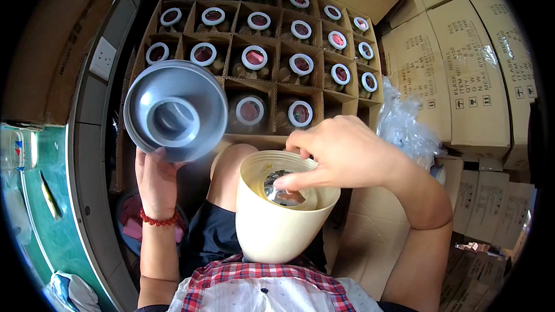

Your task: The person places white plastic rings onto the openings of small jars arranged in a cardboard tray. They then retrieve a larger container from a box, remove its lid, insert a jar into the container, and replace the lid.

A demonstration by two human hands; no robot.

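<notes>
My left hand (157, 179) grips a grey plastic bowl-shaped part (132, 110) from below. Its hollow side, with a raised ring in the middle, faces me; most of my fingers are hidden behind it. Between my thighs stands a cream plastic flask body (280, 228), its wide mouth tilted toward me. Shiny silvered glass (277, 188) shows inside that mouth. Over the far right of the rim hovers my right hand (347, 153), thumb and forefinger apart. The thumb reaches across the opening above the silvered glass, and nothing shows between the fingers.
Ahead is a large carton (272, 84) with cardboard dividers; several glass flask liners (300, 114) with pale rings stand in its cells. Crumpled clear plastic (407, 124) lies at its right. Stacked cartons (468, 75) rise beyond. At left are a green surface (58, 190) and a bucket of pink pieces (133, 219).
</notes>
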